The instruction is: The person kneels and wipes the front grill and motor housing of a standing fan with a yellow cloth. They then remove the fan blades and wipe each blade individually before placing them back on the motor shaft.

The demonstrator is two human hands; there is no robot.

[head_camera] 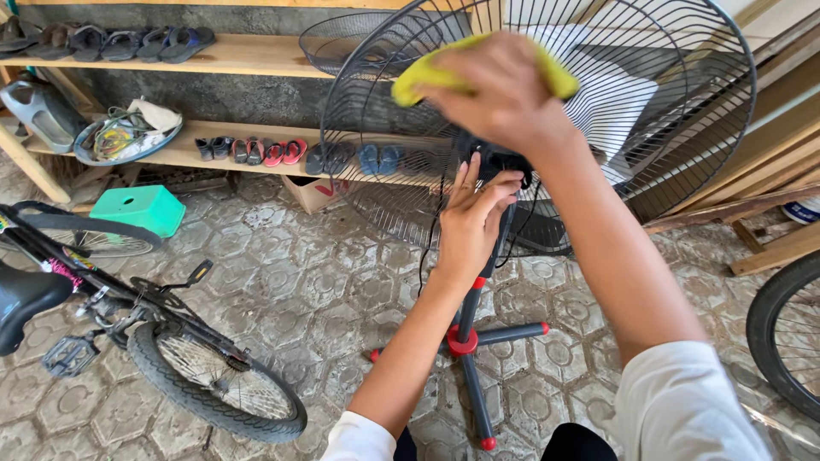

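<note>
From the head camera, the right hand (504, 90) presses a yellow cloth (427, 77) against the wire guard (683, 94) of a standing fan, its fingers curled over the cloth so that only the two ends stick out. The left hand (470, 222) steadies the fan just below, at the dark motor housing (504, 160), with fingers held together and laid flat against it rather than gripping. The fan stands in front of the person on a red-and-grey stand (470, 341) with spreading legs, its head tilted. To wipe well, it seems wise to keep the lower hand firm so the head does not swing, and to draw the cloth along the wires rather than across them, so it does not snag. The floor (325, 290) is paved in worn hexagonal tiles. A bicycle (154, 341) lies to the left, another wheel (786, 333) shows at the right edge, and a green plastic stool (141, 209) sits near the wooden shelves (239, 55) that carry rows of sandals and shoes, with a second fan guard on top.
</note>
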